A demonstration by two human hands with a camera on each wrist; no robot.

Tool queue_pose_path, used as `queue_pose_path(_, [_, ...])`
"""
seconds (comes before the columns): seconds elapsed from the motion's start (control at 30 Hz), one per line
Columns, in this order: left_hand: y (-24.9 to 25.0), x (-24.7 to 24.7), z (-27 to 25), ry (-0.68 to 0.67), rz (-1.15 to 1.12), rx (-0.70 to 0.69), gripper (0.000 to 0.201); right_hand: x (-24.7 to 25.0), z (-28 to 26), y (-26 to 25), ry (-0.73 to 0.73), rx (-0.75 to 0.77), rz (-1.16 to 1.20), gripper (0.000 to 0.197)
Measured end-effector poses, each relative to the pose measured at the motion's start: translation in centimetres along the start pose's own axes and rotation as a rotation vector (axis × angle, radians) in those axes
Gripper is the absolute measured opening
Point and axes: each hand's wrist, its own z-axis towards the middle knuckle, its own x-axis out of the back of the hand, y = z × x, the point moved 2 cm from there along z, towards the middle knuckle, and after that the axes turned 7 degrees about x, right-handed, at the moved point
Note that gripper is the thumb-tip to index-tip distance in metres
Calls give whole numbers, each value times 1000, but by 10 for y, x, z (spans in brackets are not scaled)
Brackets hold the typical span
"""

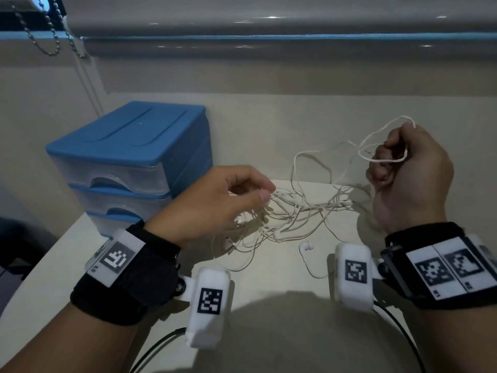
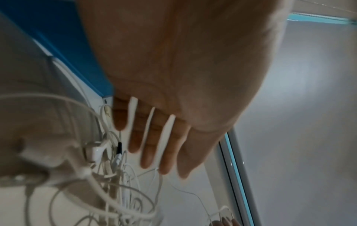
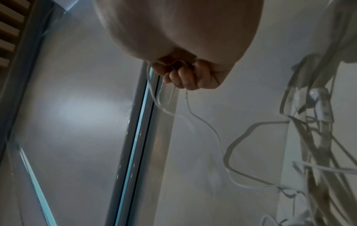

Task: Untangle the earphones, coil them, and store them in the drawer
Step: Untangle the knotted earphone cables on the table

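A tangle of white earphones (image 1: 290, 216) lies on the pale table (image 1: 269, 267), right of the blue drawer unit (image 1: 129, 157), whose three clear drawers are closed. My left hand (image 1: 267, 193) hovers low over the tangle's left side. Its fingers (image 2: 150, 146) are straight and spread, and the tips touch thin strands. My right hand (image 1: 387, 157) is raised at the right, its fingers (image 3: 185, 76) curled around loops of earphone cable (image 1: 382, 141); a slack strand (image 3: 210, 126) hangs from it to the heap. One earbud (image 1: 306, 247) lies loose near me, and another earbud (image 2: 95, 151) sits in the tangle.
A closed grey window blind (image 1: 269, 22) with a bead chain (image 1: 51, 41) hangs behind the table. The drawer unit stands against the table's back left corner. The table's left edge (image 1: 48, 254) drops to a dark floor. Black camera leads (image 1: 158, 345) trail from both wrists.
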Motion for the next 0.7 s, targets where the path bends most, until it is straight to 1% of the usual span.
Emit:
queue_pose_path(0.07, [-2,-2,1,-73,159,71,19,0,1,2,6,18,-1,30])
queue_pose_path(0.13, [-2,-4,1,-122,205,114,24,-2,1,7,-30,25,-18,25])
queue_pose_path(0.2, [-1,-5,1,-161,245,147,31,-4,0,13,-84,-5,-100,17])
queue_pose_path(0.27, [0,-6,1,-210,333,197,43,-6,-2,16,-163,-43,-216,15])
queue_pose_path(0.33, [1,-6,0,-246,442,234,56,-9,-5,18,-245,-80,-323,21])
queue_pose_path(0.4, [5,-7,0,-259,567,234,60,-12,-8,20,-308,-139,-405,38])
queue_pose_path(0.47, [9,-9,2,-249,637,230,53,-12,-10,22,-376,-168,-501,55])
queue_pose_path(0.5, [10,-9,3,-240,639,230,46,-12,-10,22,-403,-158,-569,60])
queue_pose_path(0.53, [11,-9,4,-227,638,231,38,-11,-10,23,-413,-145,-635,61])
queue_pose_path(0.57, [11,-8,6,-205,651,230,31,-10,-11,23,-413,-139,-681,58])
queue_pose_path(0.63, [13,-7,9,-142,691,208,23,-8,-14,26,-439,-185,-661,44])
queue_pose_path(0.7, [17,-4,11,-83,697,176,19,-8,-18,31,-531,-245,-647,33])
